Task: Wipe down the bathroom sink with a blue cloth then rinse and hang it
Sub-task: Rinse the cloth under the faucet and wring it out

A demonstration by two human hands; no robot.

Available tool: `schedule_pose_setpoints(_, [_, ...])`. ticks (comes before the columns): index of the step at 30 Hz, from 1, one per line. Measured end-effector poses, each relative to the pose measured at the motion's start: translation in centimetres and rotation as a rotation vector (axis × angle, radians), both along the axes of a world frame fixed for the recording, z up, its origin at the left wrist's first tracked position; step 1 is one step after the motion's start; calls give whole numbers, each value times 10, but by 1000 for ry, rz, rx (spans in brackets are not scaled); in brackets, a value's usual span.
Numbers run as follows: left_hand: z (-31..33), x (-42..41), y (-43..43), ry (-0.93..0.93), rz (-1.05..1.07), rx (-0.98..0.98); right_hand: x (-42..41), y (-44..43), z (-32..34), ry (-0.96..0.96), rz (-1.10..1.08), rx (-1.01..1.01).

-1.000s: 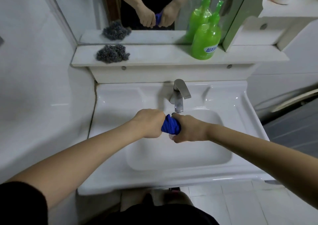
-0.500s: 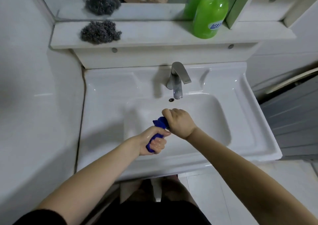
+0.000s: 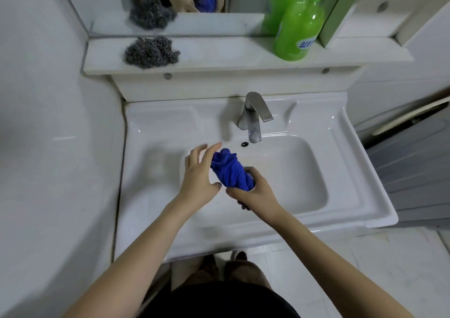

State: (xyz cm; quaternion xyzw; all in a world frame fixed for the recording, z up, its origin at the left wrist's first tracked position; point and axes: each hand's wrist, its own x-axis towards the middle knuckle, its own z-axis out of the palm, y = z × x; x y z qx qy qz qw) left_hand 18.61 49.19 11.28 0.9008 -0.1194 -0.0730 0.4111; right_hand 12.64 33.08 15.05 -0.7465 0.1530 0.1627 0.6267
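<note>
A twisted blue cloth (image 3: 231, 171) is held over the basin of the white sink (image 3: 287, 205). My right hand (image 3: 253, 192) is closed around the cloth's lower end. My left hand (image 3: 198, 174) is beside the cloth's upper end with fingers spread; its fingertips are near or lightly touching the cloth, not gripping it. The steel faucet (image 3: 254, 117) stands behind the basin; no water runs from it.
A steel wool scourer (image 3: 151, 52) and a green bottle (image 3: 298, 30) sit on the white shelf (image 3: 219, 55) under the mirror. A white wall is close on the left. A grey cabinet (image 3: 414, 166) stands right of the sink.
Both hands were wringing the cloth; my left hand has now let go and opened. The twisted cloth now sticks up from my right hand. The view has tilted down.
</note>
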Motion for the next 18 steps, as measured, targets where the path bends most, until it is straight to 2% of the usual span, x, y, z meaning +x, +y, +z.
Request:
schedule_pose_setpoints(2, [15,-8,3,180,131,-181,-6,-2,10,-4,-91,13])
schedule_pose_setpoints(4, [33,-21,2,518,258,-532,-14,-4,14,-46,-141,-19])
schedule_pose_setpoints(6, [43,-37,-5,771,270,-748,-25,-5,15,-120,-127,-78])
schedule_pose_setpoints(7, [44,-43,-10,818,249,-790,-30,-4,14,-152,-109,-105])
schedule_pose_setpoints(11, [42,-62,-33,721,280,-827,-51,0,8,-243,31,-192])
schedule_pose_setpoints(13, [40,-67,-38,647,348,-780,-60,0,5,-221,83,-108])
schedule_pose_setpoints(16, [34,-70,-31,597,348,-734,-60,-13,4,-121,23,74])
schedule_pose_setpoints(18, [34,-70,-24,633,303,-788,-53,-23,2,-117,38,46])
